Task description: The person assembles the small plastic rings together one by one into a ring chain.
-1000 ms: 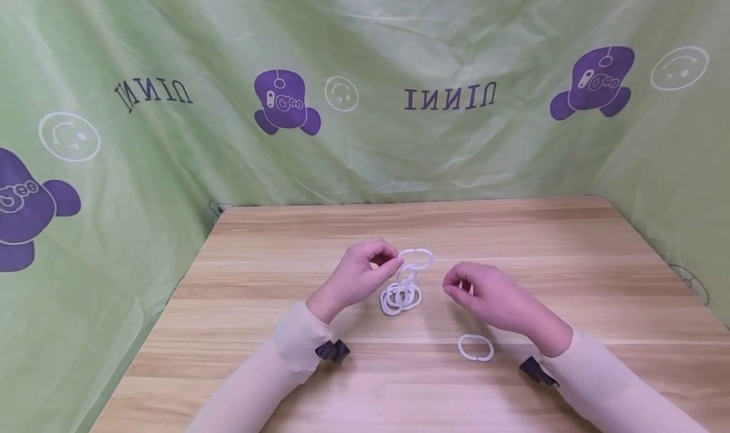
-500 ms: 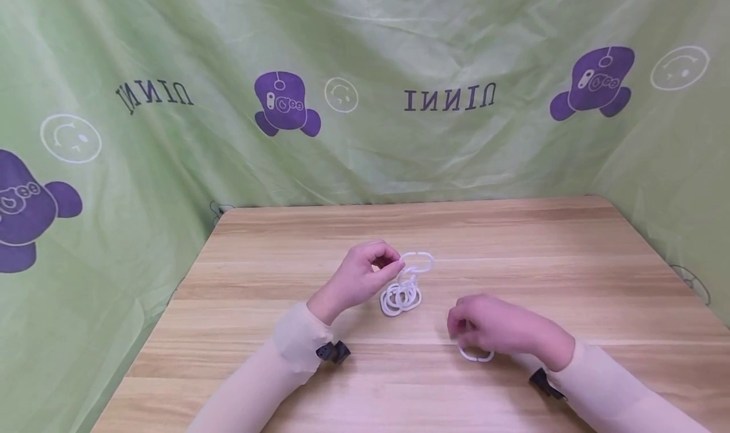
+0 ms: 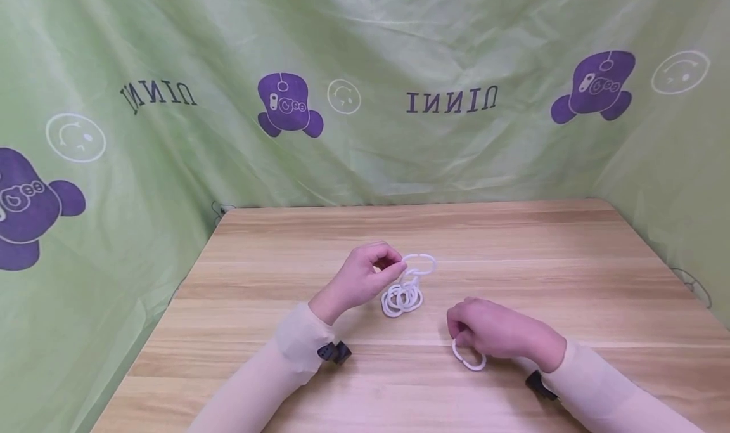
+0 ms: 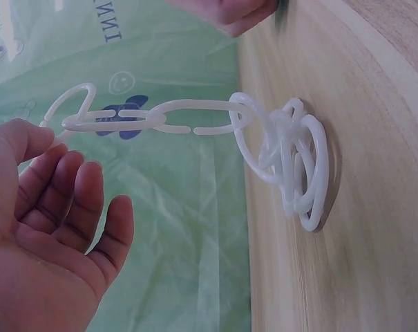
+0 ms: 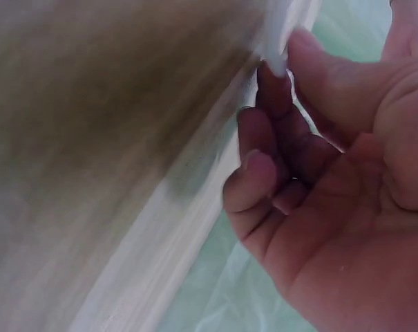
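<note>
My left hand [image 3: 362, 274] pinches the top link of a white plastic chain [image 4: 195, 104] between thumb and index finger. The other fingers of that hand stand loosely curled in the left wrist view. A few oval links, each with a small gap in one side, run from the fingertips to a heap of links [image 4: 323, 169] on the table. To the right and nearer the front, my right hand [image 3: 504, 331] pinches a separate white oval link [image 3: 473, 368], tilted close over the tabletop. In the right wrist view this link [image 5: 276, 41] shows blurred between thumb and index fingertip.
The wooden table [image 3: 285, 369] reaches back to a green curtain [image 3: 365, 160] printed with purple figures and letters. Dark wrist cameras [image 3: 334, 352] sit under both cuffs. A thin cable [image 3: 692, 284] hangs beyond the table's right edge.
My right hand has come down toward the front and taken hold of the loose link, which has tilted and shifted slightly left. The left hand has stayed nearly still with the chain.
</note>
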Tool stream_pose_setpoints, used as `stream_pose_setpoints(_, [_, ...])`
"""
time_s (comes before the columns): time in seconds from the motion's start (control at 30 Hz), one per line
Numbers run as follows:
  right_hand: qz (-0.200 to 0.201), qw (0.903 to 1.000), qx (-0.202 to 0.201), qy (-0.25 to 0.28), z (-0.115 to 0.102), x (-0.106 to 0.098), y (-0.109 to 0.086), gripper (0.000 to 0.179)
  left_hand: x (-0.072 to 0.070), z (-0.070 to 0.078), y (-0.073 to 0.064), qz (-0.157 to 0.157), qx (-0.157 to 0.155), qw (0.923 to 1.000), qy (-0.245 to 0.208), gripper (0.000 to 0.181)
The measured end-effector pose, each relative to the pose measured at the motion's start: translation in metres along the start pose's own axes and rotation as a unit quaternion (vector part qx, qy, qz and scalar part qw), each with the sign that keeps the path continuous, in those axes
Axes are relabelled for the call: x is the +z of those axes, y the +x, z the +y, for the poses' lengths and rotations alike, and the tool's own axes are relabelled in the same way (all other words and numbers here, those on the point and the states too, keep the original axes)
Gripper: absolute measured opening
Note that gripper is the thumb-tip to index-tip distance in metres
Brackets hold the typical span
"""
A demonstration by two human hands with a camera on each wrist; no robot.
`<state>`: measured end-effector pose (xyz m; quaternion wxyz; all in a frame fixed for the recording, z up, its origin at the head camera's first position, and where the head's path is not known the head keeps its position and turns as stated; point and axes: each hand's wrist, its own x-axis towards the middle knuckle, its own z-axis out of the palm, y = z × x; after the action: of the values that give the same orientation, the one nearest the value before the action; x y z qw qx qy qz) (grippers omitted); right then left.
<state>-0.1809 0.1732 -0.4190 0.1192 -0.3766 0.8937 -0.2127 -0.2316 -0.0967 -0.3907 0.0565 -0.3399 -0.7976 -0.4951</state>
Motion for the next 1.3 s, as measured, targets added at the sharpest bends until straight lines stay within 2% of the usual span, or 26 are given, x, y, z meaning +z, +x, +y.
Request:
stream_pose_setpoints(0.17, [0.073,0.9966,0.003,0.04,-0.003,-0.004,0.004,0.011,0.0,-0.001,0.0,0.0,0.002,1.0,0.001,0.005])
stream_pose_setpoints(0.3, [0.147,0.9883,-0.008,0.039,-0.008,-0.012,0.008,0.013,0.0,-0.001,0.0,0.003,0.003,1.0,0.004,0.004])
stream_pose_setpoints(0.4, [0.187,0.9811,-0.014,0.046,-0.012,-0.019,0.01,0.01,0.001,-0.002,-0.001,0.004,0.003,1.0,0.004,0.004])
stream_pose_setpoints(0.57, [0.259,0.961,0.001,0.096,-0.021,-0.03,0.014,0.007,0.001,-0.002,-0.001,-0.001,0.004,1.0,-0.002,0.005])
stream_pose_setpoints(0.7, [0.309,0.9388,0.043,0.145,-0.027,-0.036,0.018,0.003,0.004,-0.003,-0.001,-0.008,0.012,0.9999,-0.004,0.005])
stream_pose_setpoints(0.83, [0.343,0.9204,0.079,0.17,-0.032,-0.04,0.023,0.004,0.007,-0.002,0.0,-0.011,0.019,0.9997,-0.005,0.005])
stream_pose_setpoints(1.0, [0.383,0.9021,0.088,0.179,-0.034,-0.04,0.027,0.005,0.008,-0.001,0.0,-0.018,0.019,0.9996,-0.007,0.005])
stream_pose_setpoints(1.07, [0.388,0.8994,0.088,0.182,-0.034,-0.039,0.028,0.004,0.009,0.0,0.0,-0.02,0.02,0.9995,-0.01,0.005])
stream_pose_setpoints(1.3, [0.383,0.9017,0.094,0.177,-0.034,-0.036,0.032,0.003,0.008,0.002,-0.002,-0.023,0.027,0.9993,-0.011,0.005])
